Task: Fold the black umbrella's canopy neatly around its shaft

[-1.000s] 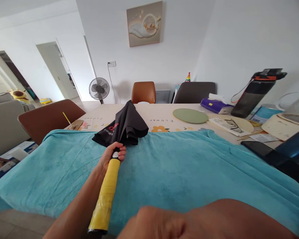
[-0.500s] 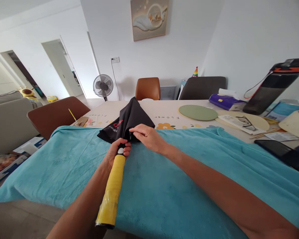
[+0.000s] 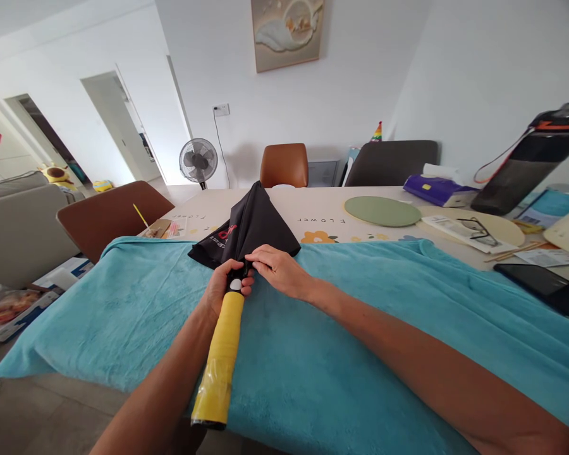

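The black umbrella (image 3: pixel 265 221) is at the middle of the near side of the table (image 3: pixel 284 199), folded but loose, its canopy tip pointing away from the person toward the far wall and slightly right. Its long axis runs from there back to the yellow-wrapped handle (image 3: pixel 220 357), whose black butt end faces the person and slants a little left. The left hand (image 3: pixel 227 281) is wrapped round the black neck just above the handle, beside a white button (image 3: pixel 236 285). The right hand (image 3: pixel 279 270) is close beside it, fingertips bunched at the canopy's near edge; whether they grip the fabric is hard to tell. A turquoise cloth (image 3: pixel 360 328) covers the near part of the table, and the canopy overlaps its far edge; beyond it the pale top shows printed flowers and lettering. A green oval mat (image 3: pixel 383 211) lies right of the canopy, with a purple tissue box (image 3: pixel 439 189) and a dark bottle (image 3: pixel 526 164) farther right. Behind are a brown chair (image 3: pixel 284 164), a fan (image 3: pixel 198 160) and a framed picture (image 3: pixel 287 31) on the white wall.
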`<state>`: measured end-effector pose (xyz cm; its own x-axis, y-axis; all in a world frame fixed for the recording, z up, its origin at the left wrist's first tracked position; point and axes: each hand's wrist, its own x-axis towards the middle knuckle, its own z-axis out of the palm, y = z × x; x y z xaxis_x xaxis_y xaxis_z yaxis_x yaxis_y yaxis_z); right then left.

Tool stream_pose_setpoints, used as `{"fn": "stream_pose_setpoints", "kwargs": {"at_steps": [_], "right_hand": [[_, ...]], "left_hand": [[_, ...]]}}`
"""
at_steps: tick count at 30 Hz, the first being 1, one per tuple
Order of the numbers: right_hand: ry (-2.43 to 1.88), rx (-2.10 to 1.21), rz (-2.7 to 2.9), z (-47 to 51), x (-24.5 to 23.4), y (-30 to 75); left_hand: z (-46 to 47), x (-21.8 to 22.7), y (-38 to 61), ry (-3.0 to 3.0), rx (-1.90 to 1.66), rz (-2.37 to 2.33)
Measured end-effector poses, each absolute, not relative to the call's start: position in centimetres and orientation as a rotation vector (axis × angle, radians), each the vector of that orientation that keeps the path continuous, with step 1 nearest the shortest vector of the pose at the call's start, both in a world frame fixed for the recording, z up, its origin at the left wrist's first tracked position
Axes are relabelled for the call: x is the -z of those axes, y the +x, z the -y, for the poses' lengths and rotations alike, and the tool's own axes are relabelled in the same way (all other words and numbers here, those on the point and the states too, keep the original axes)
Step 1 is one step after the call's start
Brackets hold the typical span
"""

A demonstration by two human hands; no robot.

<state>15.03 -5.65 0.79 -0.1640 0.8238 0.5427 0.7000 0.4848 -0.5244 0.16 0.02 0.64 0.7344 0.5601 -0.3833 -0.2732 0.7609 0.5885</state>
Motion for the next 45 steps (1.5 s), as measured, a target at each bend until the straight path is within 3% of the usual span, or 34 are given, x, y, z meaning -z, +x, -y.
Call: {"fn": "stream_pose_setpoints", "kwargs": {"at_steps": [19,35,45], "right_hand": [[-1.472,-0.338,2.018,6.4,-1.9,15.1],[-1.624,-0.063,2.230,7.0,-2.5,14.6],[-1.490,-0.276,2.187,6.2,-1.6,15.3]], "left_hand": [[0.8,-1.0,0.9,0.602,-0.520,-0.715],[0.6,-1.4,0.6,0.620,-0.412,-0.776],[0.2,-0.7,0.6,0.569,-0.458,-0.723]]}}
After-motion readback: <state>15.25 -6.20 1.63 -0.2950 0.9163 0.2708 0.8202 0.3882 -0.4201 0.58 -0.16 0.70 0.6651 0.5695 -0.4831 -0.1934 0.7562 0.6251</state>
